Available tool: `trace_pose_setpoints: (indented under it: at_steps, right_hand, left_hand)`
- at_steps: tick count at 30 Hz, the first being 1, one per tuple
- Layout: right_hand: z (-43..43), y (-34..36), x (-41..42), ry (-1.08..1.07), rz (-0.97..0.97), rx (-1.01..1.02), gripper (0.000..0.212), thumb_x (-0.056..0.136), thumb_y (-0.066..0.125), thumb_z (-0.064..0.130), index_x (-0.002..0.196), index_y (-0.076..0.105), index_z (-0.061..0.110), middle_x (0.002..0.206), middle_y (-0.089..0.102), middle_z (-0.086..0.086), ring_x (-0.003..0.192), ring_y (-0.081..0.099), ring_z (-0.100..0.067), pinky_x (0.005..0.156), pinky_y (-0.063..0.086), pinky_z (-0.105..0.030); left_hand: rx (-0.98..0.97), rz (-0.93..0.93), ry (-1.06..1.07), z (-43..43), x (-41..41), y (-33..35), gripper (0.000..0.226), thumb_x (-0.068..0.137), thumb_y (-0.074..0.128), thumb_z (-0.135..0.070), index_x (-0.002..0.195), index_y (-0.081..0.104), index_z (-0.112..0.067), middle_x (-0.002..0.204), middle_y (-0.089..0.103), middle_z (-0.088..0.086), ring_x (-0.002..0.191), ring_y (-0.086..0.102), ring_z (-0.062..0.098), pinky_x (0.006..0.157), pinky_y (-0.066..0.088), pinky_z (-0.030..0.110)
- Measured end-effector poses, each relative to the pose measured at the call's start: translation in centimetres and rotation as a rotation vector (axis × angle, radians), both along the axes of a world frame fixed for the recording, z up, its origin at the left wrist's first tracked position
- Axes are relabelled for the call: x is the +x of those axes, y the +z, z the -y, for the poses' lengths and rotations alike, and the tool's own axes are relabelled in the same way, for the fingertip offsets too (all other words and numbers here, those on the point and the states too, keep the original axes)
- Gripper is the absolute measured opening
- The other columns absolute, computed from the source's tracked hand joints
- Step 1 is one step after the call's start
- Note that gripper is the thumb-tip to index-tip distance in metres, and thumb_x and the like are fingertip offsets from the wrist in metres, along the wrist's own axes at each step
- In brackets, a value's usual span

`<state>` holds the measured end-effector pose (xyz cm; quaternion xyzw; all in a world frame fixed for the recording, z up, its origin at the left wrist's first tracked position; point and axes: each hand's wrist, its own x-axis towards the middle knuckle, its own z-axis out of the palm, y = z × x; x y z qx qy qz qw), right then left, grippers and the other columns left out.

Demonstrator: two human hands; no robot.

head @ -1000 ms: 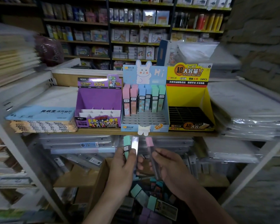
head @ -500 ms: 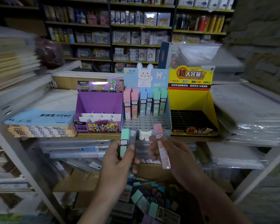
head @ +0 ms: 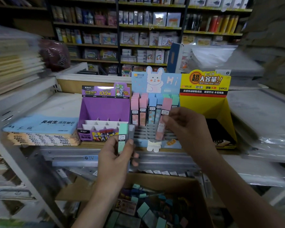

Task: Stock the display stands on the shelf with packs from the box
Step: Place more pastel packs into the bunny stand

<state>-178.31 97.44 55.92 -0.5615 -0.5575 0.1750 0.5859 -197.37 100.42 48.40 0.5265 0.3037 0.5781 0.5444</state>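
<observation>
Scene: stationery shop, shelf carrying a blue display stand.
My left hand: fingers curled round a green pack, below the stand.
My right hand: pinching a pink pack upright over its front slots.
Below: open box, packs inside.

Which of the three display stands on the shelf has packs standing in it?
The middle blue rabbit stand; the purple stand and yellow stand show only empty slots.

My left grip raised, thumb clamping a green pack, my right grip higher, fingertips pinching a pink pack
</observation>
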Motion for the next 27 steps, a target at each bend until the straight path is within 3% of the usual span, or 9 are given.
trace_pose_setpoints:
  at_steps: [7,14,18,24,27]
  right_hand:
    - [-3.6,0.5,-0.3,-0.051,0.123,0.001,0.013,0.088,0.076,0.014,0.091,0.064,0.017,0.074,0.073,-0.006,0.07,0.072,-0.019,0.069,0.061,-0.049]
    - [-5.9,0.3,-0.6,-0.05,0.168,0.004,0.008,0.088,0.076,0.014,0.087,0.07,0.008,0.073,0.075,-0.005,0.064,0.072,-0.01,0.059,0.061,-0.027]
    - [-6.5,0.2,-0.7,-0.064,0.221,-0.04,0.012,0.089,0.075,0.016,0.092,0.071,0.005,0.075,0.075,-0.002,0.067,0.072,-0.012,0.067,0.063,-0.044]
    - [-6.7,0.7,-1.0,-0.061,0.341,-0.047,0.006,0.09,0.074,0.019,0.085,0.07,0.019,0.071,0.072,0.004,0.068,0.071,-0.012,0.069,0.062,-0.044]
    - [-6.9,0.6,-1.3,-0.044,0.393,-0.063,0.01,0.09,0.073,0.017,0.083,0.067,0.017,0.069,0.072,0.001,0.068,0.07,-0.016,0.072,0.06,-0.046]
  left_hand:
    - [-0.009,0.006,0.039,-1.5,0.0,0.4,0.015,0.099,0.061,-0.014,0.112,0.066,-0.008,0.084,0.065,0.014,0.065,0.062,0.018,0.049,0.052,0.027]
    - [-0.009,-0.004,0.058,-1.9,-0.2,0.4,0.013,0.099,0.061,-0.017,0.109,0.068,-0.012,0.08,0.067,0.007,0.064,0.062,0.017,0.049,0.053,0.027]
    - [-0.013,0.007,0.058,-2.0,-0.1,0.5,0.013,0.099,0.06,-0.013,0.11,0.067,-0.01,0.077,0.067,0.004,0.063,0.062,0.016,0.049,0.052,0.026]
    - [-0.013,-0.002,0.055,-2.2,0.0,0.6,0.015,0.099,0.059,-0.013,0.111,0.066,-0.006,0.076,0.065,0.01,0.062,0.06,0.016,0.048,0.051,0.025]
    - [-0.017,-0.002,0.051,-2.2,0.0,0.5,0.015,0.099,0.06,-0.013,0.111,0.066,-0.007,0.075,0.065,0.01,0.062,0.061,0.016,0.049,0.051,0.025]
